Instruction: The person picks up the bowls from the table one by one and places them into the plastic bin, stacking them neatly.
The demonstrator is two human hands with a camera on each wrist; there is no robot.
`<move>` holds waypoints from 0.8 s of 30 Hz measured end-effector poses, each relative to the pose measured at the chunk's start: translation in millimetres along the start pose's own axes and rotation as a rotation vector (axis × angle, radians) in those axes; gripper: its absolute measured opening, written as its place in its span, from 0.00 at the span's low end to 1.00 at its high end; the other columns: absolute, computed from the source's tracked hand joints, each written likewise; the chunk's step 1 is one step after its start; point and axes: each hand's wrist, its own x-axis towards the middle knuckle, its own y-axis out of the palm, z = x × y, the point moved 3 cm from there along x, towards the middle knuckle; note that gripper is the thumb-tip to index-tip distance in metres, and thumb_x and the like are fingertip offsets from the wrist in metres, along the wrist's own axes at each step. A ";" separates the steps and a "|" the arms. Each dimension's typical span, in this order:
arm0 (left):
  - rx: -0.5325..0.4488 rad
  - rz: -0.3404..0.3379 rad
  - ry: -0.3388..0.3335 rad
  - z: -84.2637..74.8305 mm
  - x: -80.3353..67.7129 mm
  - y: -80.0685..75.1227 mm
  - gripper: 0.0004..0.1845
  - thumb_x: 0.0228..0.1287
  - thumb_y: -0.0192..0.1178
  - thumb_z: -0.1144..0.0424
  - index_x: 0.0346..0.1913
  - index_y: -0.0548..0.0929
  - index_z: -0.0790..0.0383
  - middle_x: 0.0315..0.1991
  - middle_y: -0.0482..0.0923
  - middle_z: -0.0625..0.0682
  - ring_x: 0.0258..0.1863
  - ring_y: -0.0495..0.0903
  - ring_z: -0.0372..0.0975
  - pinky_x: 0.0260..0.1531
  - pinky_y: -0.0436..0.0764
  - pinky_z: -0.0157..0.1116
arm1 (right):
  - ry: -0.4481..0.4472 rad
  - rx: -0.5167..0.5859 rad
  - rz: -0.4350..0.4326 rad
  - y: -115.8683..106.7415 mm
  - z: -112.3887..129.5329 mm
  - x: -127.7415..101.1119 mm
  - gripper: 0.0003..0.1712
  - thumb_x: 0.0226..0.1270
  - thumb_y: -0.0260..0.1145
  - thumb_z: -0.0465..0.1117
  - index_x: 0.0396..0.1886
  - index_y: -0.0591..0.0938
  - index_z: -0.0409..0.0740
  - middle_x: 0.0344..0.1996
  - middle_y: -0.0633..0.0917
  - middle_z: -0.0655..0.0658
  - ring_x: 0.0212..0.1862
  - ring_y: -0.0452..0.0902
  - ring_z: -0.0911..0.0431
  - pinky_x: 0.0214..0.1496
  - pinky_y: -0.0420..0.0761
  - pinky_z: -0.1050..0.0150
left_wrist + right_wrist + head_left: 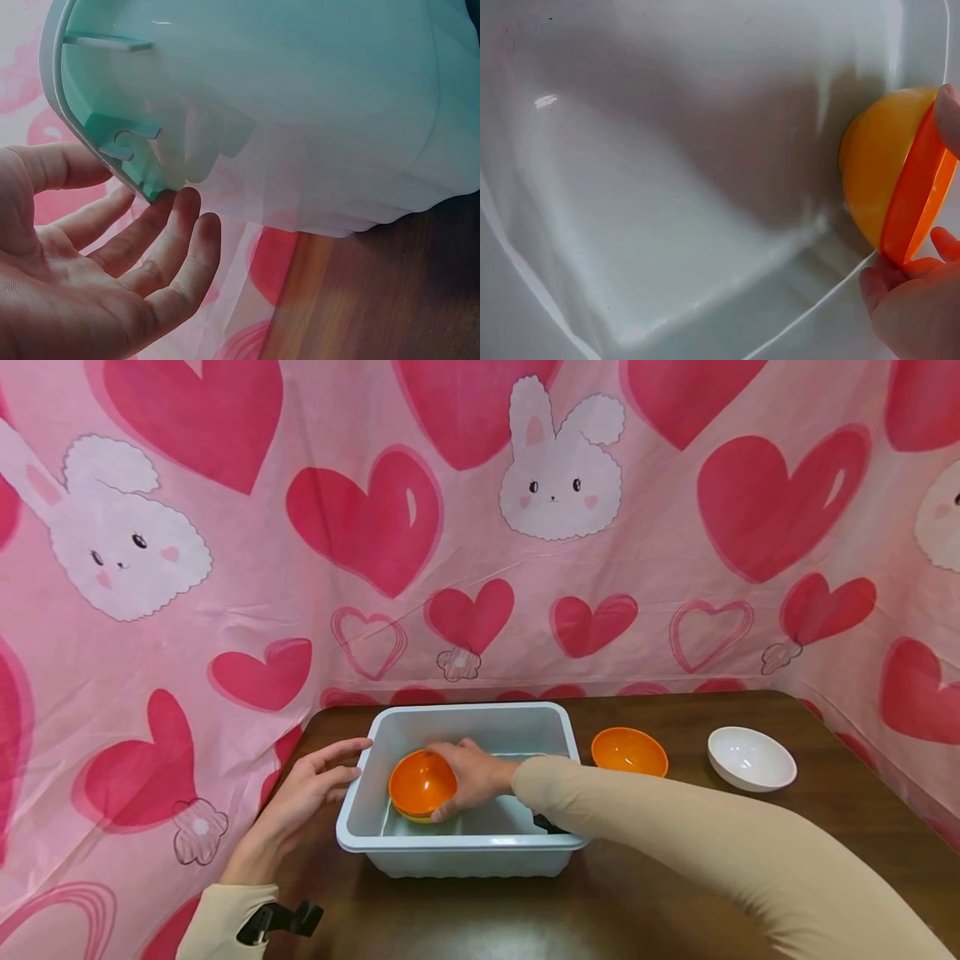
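Right hand (474, 774) grips an orange bowl (422, 783) – underside hidden – in the tub (457, 842); left hand (303, 793) open alongside.

A: You've got a glossy pink plastic backdrop sheet (660, 610) printed with red hearts and white fluffy bunnies, hung behind the work area and wrapped round both sides like a booth.

B: Furniture?

A: One dark brown wooden table with rounded corners (675, 710). Your sheet drops behind its far edge and down past the left side.

B: Creases?

A: Yes, you'll see faint fold lines across the sheet and a crease at each corner where it turns.

B: Light?

A: Even, soft, shine on the printed hearts. No window or floor visible to you.
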 end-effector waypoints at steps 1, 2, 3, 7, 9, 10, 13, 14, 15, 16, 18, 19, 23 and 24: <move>0.002 0.000 -0.001 0.1 0.0 0.0 0.27 0.78 0.57 0.65 0.76 0.71 0.68 0.71 0.72 0.68 0.57 0.85 0.50 0.53 0.85 0.40 | -0.002 -0.006 0.002 0.1 -0.2 -0.3 0.55 0.58 0.84 0.50 0.80 0.65 0.47 0.71 0.73 0.45 0.66 0.62 0.49 0.68 0.74 0.52; 0.004 0.000 -0.002 0.1 0.0 -0.1 0.27 0.78 0.57 0.65 0.76 0.71 0.68 0.71 0.71 0.68 0.57 0.85 0.50 0.53 0.85 0.40 | -0.006 -0.012 0.004 0.3 -0.3 -0.5 0.55 0.58 0.84 0.50 0.80 0.65 0.47 0.72 0.72 0.46 0.66 0.62 0.49 0.68 0.73 0.53; 0.004 0.000 -0.003 0.2 0.0 -0.1 0.28 0.78 0.57 0.65 0.76 0.71 0.67 0.71 0.71 0.68 0.57 0.85 0.50 0.53 0.85 0.40 | -0.010 -0.019 0.005 0.3 -0.3 -0.6 0.54 0.58 0.83 0.50 0.80 0.65 0.47 0.72 0.72 0.46 0.66 0.61 0.49 0.68 0.73 0.53; 0.007 -0.001 -0.001 0.4 0.3 -0.5 0.28 0.78 0.57 0.65 0.76 0.71 0.68 0.71 0.72 0.68 0.57 0.85 0.51 0.53 0.85 0.40 | -0.009 -0.034 0.005 0.1 0.0 0.4 0.56 0.58 0.84 0.51 0.81 0.64 0.48 0.73 0.72 0.46 0.65 0.61 0.49 0.67 0.73 0.54; 0.009 -0.002 -0.001 0.4 0.5 -0.6 0.27 0.78 0.57 0.65 0.76 0.71 0.68 0.71 0.72 0.68 0.57 0.85 0.51 0.53 0.85 0.40 | 0.000 -0.043 0.002 -0.2 1.0 1.2 0.57 0.56 0.85 0.51 0.81 0.64 0.48 0.72 0.73 0.46 0.65 0.61 0.49 0.66 0.73 0.54; 0.010 -0.002 0.000 0.3 0.5 -0.5 0.27 0.78 0.57 0.65 0.76 0.71 0.68 0.71 0.72 0.68 0.57 0.85 0.50 0.53 0.85 0.40 | 0.006 -0.049 0.000 -0.3 1.8 1.6 0.58 0.55 0.86 0.51 0.81 0.64 0.48 0.71 0.73 0.46 0.64 0.62 0.49 0.65 0.74 0.54; 0.012 -0.004 -0.002 0.1 0.2 -0.2 0.27 0.78 0.57 0.65 0.76 0.71 0.67 0.71 0.72 0.67 0.57 0.85 0.50 0.52 0.85 0.40 | 0.011 -0.074 -0.002 -1.3 5.1 2.0 0.59 0.52 0.87 0.50 0.80 0.65 0.47 0.69 0.76 0.45 0.63 0.63 0.49 0.64 0.75 0.54; 0.012 -0.004 -0.002 0.1 0.1 -0.1 0.27 0.78 0.57 0.65 0.76 0.71 0.67 0.71 0.72 0.68 0.57 0.85 0.50 0.53 0.85 0.40 | 0.007 -0.084 -0.001 -1.5 6.0 2.1 0.59 0.52 0.87 0.50 0.79 0.65 0.46 0.69 0.76 0.45 0.63 0.63 0.49 0.64 0.75 0.55; 0.011 -0.004 -0.002 0.2 0.0 0.0 0.27 0.78 0.57 0.65 0.76 0.71 0.67 0.71 0.72 0.68 0.57 0.85 0.51 0.53 0.85 0.40 | 0.005 -0.093 0.001 -1.7 6.9 2.0 0.59 0.51 0.87 0.50 0.79 0.65 0.46 0.69 0.76 0.44 0.63 0.64 0.49 0.64 0.75 0.55; 0.011 -0.004 -0.002 0.2 0.0 0.0 0.27 0.78 0.57 0.65 0.76 0.71 0.67 0.71 0.72 0.68 0.57 0.85 0.51 0.53 0.85 0.40 | 0.001 -0.100 0.001 -2.0 7.6 2.0 0.59 0.51 0.88 0.49 0.79 0.66 0.45 0.68 0.77 0.44 0.63 0.64 0.48 0.64 0.75 0.55; 0.012 -0.005 -0.002 0.3 0.0 0.0 0.27 0.78 0.57 0.65 0.76 0.71 0.67 0.71 0.72 0.67 0.57 0.85 0.51 0.53 0.85 0.41 | -0.001 -0.110 0.003 -2.7 8.1 2.2 0.59 0.50 0.88 0.49 0.78 0.66 0.44 0.68 0.77 0.44 0.63 0.65 0.48 0.65 0.75 0.55; 0.012 -0.005 -0.002 0.3 0.1 0.0 0.27 0.78 0.57 0.65 0.76 0.71 0.67 0.71 0.72 0.67 0.58 0.84 0.51 0.54 0.85 0.41 | -0.002 -0.114 0.007 -3.2 8.2 2.1 0.59 0.50 0.88 0.50 0.78 0.66 0.44 0.68 0.77 0.44 0.63 0.65 0.48 0.65 0.75 0.55; 0.017 -0.007 -0.003 0.5 0.0 -0.2 0.27 0.78 0.57 0.64 0.76 0.71 0.67 0.71 0.72 0.67 0.58 0.84 0.51 0.53 0.85 0.41 | -0.001 -0.121 0.018 -5.7 7.2 2.9 0.56 0.51 0.87 0.50 0.77 0.68 0.45 0.67 0.78 0.45 0.64 0.66 0.48 0.67 0.75 0.54; 0.018 -0.007 -0.004 0.6 -0.2 -0.2 0.27 0.78 0.57 0.65 0.76 0.71 0.67 0.71 0.72 0.67 0.57 0.84 0.51 0.53 0.85 0.41 | -0.004 -0.122 0.021 -6.6 7.1 3.0 0.56 0.52 0.86 0.50 0.77 0.69 0.45 0.68 0.78 0.45 0.65 0.66 0.48 0.68 0.74 0.53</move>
